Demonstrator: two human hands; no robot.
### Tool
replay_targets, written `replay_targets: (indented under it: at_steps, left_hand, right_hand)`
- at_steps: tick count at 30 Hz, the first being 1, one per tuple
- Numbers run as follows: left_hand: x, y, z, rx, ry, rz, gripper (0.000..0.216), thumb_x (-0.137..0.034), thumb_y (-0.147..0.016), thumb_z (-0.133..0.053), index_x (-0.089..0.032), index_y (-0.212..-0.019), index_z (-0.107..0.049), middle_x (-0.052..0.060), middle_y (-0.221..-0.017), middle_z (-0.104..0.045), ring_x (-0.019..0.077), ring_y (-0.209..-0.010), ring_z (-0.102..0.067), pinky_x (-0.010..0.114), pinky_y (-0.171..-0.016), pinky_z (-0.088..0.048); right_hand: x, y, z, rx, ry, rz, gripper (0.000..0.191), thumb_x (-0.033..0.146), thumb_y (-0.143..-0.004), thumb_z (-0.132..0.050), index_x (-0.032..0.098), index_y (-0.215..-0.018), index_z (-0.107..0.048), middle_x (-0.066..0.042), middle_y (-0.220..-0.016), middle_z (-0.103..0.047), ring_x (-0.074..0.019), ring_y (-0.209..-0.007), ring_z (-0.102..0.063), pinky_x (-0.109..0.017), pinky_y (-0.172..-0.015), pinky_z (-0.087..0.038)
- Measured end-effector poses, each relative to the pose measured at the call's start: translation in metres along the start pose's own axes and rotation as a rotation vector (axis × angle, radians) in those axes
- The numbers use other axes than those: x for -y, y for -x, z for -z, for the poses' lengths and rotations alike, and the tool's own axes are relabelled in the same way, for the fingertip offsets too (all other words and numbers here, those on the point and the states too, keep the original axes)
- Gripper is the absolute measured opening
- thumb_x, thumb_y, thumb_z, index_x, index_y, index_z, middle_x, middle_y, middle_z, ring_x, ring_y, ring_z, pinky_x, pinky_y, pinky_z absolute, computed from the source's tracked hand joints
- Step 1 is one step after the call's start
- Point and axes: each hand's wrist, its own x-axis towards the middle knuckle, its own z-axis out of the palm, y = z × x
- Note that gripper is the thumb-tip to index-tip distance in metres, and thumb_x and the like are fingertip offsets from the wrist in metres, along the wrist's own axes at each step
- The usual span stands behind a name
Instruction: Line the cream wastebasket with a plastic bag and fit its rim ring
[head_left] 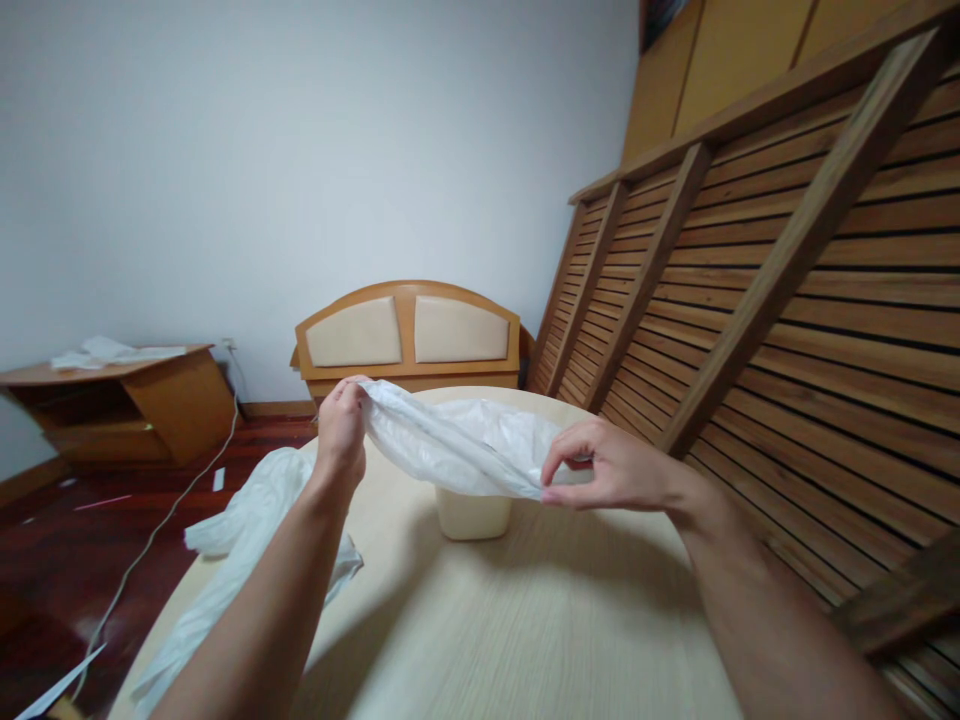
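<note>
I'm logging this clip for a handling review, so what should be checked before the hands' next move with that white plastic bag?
1. Grip of the left hand on the thin white plastic bag: ok, fist closed on one end.
2. Grip of the right hand: ok, thumb and fingers pinch the other end.
3. Bag clear of the pale round wooden table: ok, held above it.
4. Is the small cream-coloured container upright: ok, though the bag hides its top.
5. Bag's mouth open: cannot tell.
6. Is the crumpled white plastic pile apart from the container: ok.
</note>
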Motion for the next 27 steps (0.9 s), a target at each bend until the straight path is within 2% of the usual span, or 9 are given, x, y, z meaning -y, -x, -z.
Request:
replay_targets:
  at_steps: [2, 4, 8, 12, 16, 19, 23, 25, 27]
  left_hand:
    - [0.001, -0.002, 0.0, 0.009, 0.015, 0.012, 0.018, -0.03, -0.057, -0.056, -0.017, -0.068, -0.058, -0.004, -0.061, -0.05, 0.012, -0.06, -0.044, 0.022, -0.054, -0.03]
    - [-0.001, -0.001, -0.001, 0.016, 0.029, 0.024, 0.019, -0.03, -0.057, -0.056, -0.017, -0.07, -0.059, -0.004, -0.062, -0.051, 0.0116, -0.059, -0.044, 0.022, -0.053, -0.029]
    - [-0.005, 0.004, -0.003, 0.083, 0.089, 0.029, 0.02, -0.029, -0.059, -0.059, -0.017, -0.075, -0.06, -0.005, -0.062, -0.053, 0.0115, -0.058, -0.046, 0.021, -0.052, -0.031]
    - [-0.01, 0.013, -0.007, 0.262, 0.068, -0.011, 0.02, -0.027, -0.064, -0.066, -0.017, -0.082, -0.064, -0.004, -0.066, -0.059, 0.0113, -0.06, -0.051, 0.021, -0.055, -0.036]
    - [-0.015, 0.029, -0.014, 0.486, -0.105, -0.156, 0.02, -0.03, -0.078, -0.069, -0.016, -0.092, -0.071, 0.004, -0.089, -0.072, 0.0149, -0.079, -0.063, 0.023, -0.071, -0.045]
    - [-0.02, 0.047, -0.022, 0.665, -0.25, -0.294, 0.018, -0.029, -0.087, -0.063, -0.017, -0.097, -0.073, 0.006, -0.099, -0.073, 0.0176, -0.089, -0.066, 0.026, -0.079, -0.048]
    - [-0.023, 0.071, -0.031, 0.87, -0.445, -0.43, 0.018, -0.021, -0.092, -0.056, -0.018, -0.099, -0.072, 0.006, -0.099, -0.074, 0.0186, -0.095, -0.066, 0.028, -0.087, -0.047]
    - [-0.024, 0.077, -0.032, 0.935, -0.525, -0.447, 0.019, -0.019, -0.094, -0.052, -0.018, -0.101, -0.07, 0.005, -0.098, -0.073, 0.018, -0.092, -0.066, 0.028, -0.085, -0.046]
    - [-0.024, 0.079, -0.032, 0.945, -0.557, -0.456, 0.019, -0.018, -0.094, -0.05, -0.019, -0.101, -0.067, 0.004, -0.097, -0.072, 0.0175, -0.091, -0.065, 0.027, -0.084, -0.046]
  right_hand:
    - [0.004, -0.002, -0.003, 0.017, 0.068, -0.036, 0.037, 0.049, -0.069, -0.082, 0.021, -0.093, -0.08, 0.001, -0.07, -0.065, -0.0129, -0.062, -0.053, -0.024, -0.057, -0.036]
    - [0.007, -0.005, -0.006, 0.009, 0.135, -0.062, 0.045, 0.047, -0.066, -0.084, 0.022, -0.103, -0.078, 0.002, -0.068, -0.063, -0.0123, -0.059, -0.05, -0.024, -0.057, -0.035]
    - [0.007, -0.008, -0.01, 0.008, 0.219, -0.066, 0.03, 0.022, -0.074, -0.072, 0.025, -0.104, -0.08, 0.002, -0.064, -0.065, -0.0122, -0.057, -0.053, -0.024, -0.058, -0.036]
    - [0.008, -0.008, -0.012, 0.046, 0.192, -0.037, 0.026, 0.015, -0.076, -0.065, 0.026, -0.093, -0.083, 0.0, -0.074, -0.075, -0.0143, -0.066, -0.063, -0.024, -0.065, -0.042]
    - [0.02, -0.007, -0.014, 0.087, 0.157, 0.009, 0.024, 0.014, -0.076, -0.064, 0.025, -0.089, -0.081, 0.001, -0.077, -0.076, -0.015, -0.07, -0.065, -0.026, -0.07, -0.043]
    - [0.031, -0.005, -0.015, 0.027, 0.143, 0.038, 0.025, 0.015, -0.074, -0.062, 0.022, -0.095, -0.074, 0.001, -0.076, -0.07, -0.0149, -0.068, -0.06, -0.026, -0.067, -0.041]
    - [0.039, -0.005, -0.017, -0.053, 0.137, 0.067, 0.028, 0.012, -0.073, -0.058, 0.022, -0.099, -0.062, 0.001, -0.08, -0.065, -0.0156, -0.071, -0.057, -0.026, -0.065, -0.039]
    - [0.038, -0.007, -0.017, -0.101, 0.171, 0.044, 0.023, 0.015, -0.078, -0.056, 0.022, -0.1, -0.062, 0.001, -0.08, -0.064, -0.016, -0.071, -0.057, -0.027, -0.065, -0.038]
    - [0.034, -0.009, -0.017, -0.186, 0.219, -0.008, 0.021, 0.018, -0.085, -0.053, 0.022, -0.103, -0.062, 0.0, -0.08, -0.064, -0.0171, -0.071, -0.058, -0.028, -0.067, -0.038]
